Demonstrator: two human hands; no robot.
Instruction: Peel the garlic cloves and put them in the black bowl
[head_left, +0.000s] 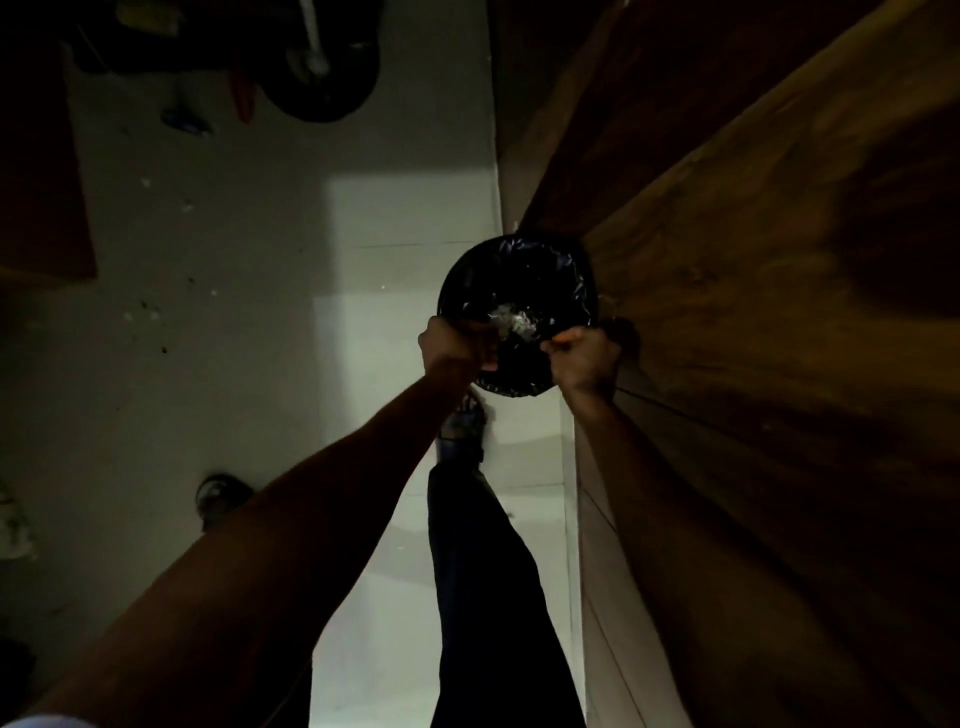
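- Setting: dim room, pale tiled floor seen from above; wooden cabinet front along the right side.
- Left hand: fingers curled over the near left rim of a round black bin lined with a glossy bag; whether it pinches the liner or something small, cannot tell.
- Right hand: fingers curled at the near right rim, gripping likewise; contents of the grip hidden.
- Pale scraps: lying inside the liner between the hands, probably garlic skins; too blurred to confirm.
- Black bowl, garlic cloves: not in view.
- Legs: dark trouser leg and a foot just below the bin.
- Step judged: discarding peelings, a side errand to peeling.
- Next move calls for: letting go of the rim and returning to the cloves and bowl.
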